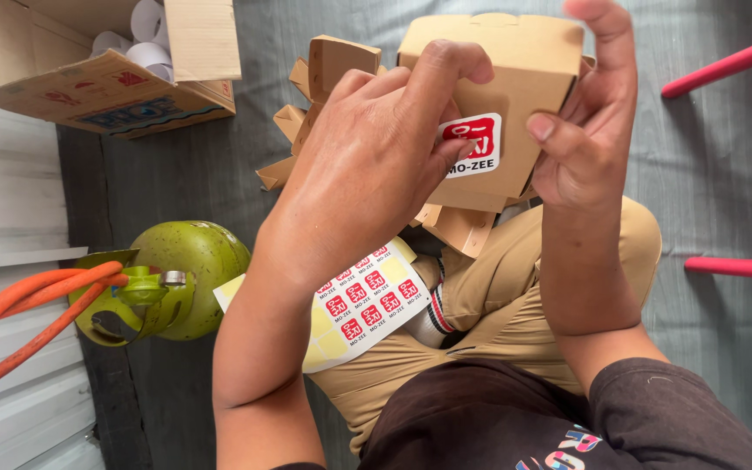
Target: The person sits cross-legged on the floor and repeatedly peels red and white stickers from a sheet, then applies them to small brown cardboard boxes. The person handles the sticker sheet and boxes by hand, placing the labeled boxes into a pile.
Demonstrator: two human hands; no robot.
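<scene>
Both hands hold a brown box [515, 78] up over the lap: the left hand [376, 148] curls round its near side, thumb pressed on a red-and-white sticker [473, 144], and the right hand [589, 130] clasps its right edge with fingers loosely bent. Below the left hand a sticker sheet [363, 305] lies on the knee. Beyond the hands more folded boxes [324, 70] are piled on the grey floor [724, 174]. Left of them stand a green gas cylinder [193, 274] with an orange hose [28, 305] and an open carton [89, 61] of paper rolls; pink bars [733, 61] lie to the right.

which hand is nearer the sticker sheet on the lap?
Left. The left hand is up on the brown box, directly above the sticker sheet. The right hand holds the box's far side, farther off.
</scene>
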